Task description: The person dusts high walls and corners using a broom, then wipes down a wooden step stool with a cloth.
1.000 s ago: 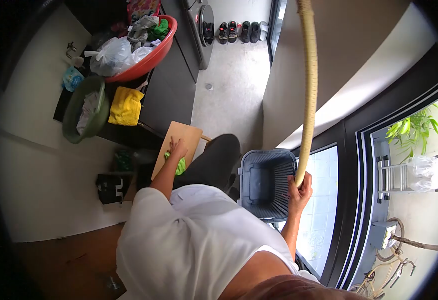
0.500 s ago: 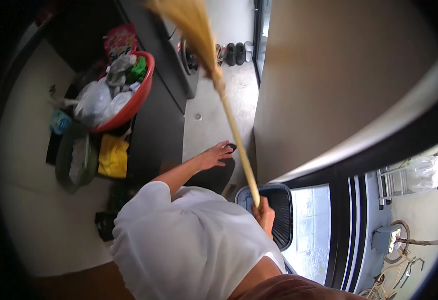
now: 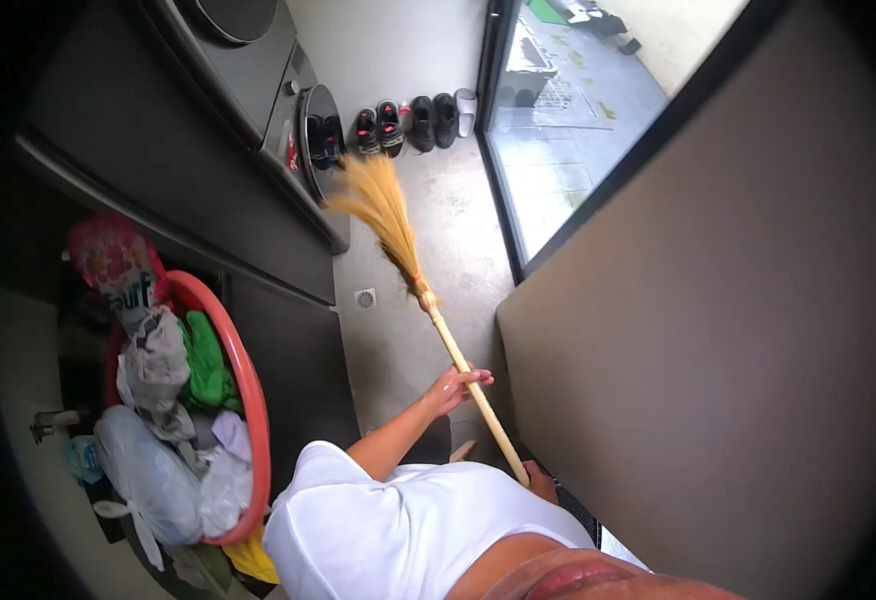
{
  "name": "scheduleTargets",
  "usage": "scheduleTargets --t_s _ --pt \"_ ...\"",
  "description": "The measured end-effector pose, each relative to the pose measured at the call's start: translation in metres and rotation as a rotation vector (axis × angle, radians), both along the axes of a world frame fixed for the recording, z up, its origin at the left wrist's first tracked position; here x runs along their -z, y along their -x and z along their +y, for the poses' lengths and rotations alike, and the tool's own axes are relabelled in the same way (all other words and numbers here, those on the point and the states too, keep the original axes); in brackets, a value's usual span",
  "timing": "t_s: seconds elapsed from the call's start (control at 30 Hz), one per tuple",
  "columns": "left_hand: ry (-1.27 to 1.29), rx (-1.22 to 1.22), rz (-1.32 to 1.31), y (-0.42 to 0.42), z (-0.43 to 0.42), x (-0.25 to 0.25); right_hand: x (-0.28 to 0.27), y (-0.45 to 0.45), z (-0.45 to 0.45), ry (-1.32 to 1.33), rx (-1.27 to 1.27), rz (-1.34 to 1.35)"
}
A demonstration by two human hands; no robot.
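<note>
The broom point(image 3: 424, 298) has golden bristles point(image 3: 378, 208) and a pale-yellow handle point(image 3: 495, 428), while the basin point(image 3: 259, 425) is red, the shirt point(image 3: 398, 525) white.

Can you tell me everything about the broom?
The broom has golden, straw-like bristles that fan out from a tied neck with a little reddish band. Its long, pale yellow handle looks like cane or wrapped plastic. It slants away from the person, bristles toward the shoes. The right hand grips the near end; the left hand is at the handle closer to the bristles. I can't tell whether the tips touch the floor.
</note>
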State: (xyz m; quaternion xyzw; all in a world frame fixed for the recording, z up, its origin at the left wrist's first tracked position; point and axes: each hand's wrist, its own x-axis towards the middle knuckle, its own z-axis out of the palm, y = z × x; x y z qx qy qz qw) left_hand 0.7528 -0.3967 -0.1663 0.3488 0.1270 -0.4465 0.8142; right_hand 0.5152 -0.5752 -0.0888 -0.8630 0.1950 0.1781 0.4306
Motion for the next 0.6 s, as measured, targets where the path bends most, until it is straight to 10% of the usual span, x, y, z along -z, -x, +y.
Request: scheduleTargets --t_s 0.37,0.6 --pt "0.080 -0.031 -0.349 -0.137 0.001 -0.090 -0.005 -0.133 -0.016 -0.088 -0.007 -0.055" --pt "0.319 0.013 -0.668 -0.219 -0.018 -0.204 -0.087 -0.215 -0.019 -0.784 0.127 -0.005"
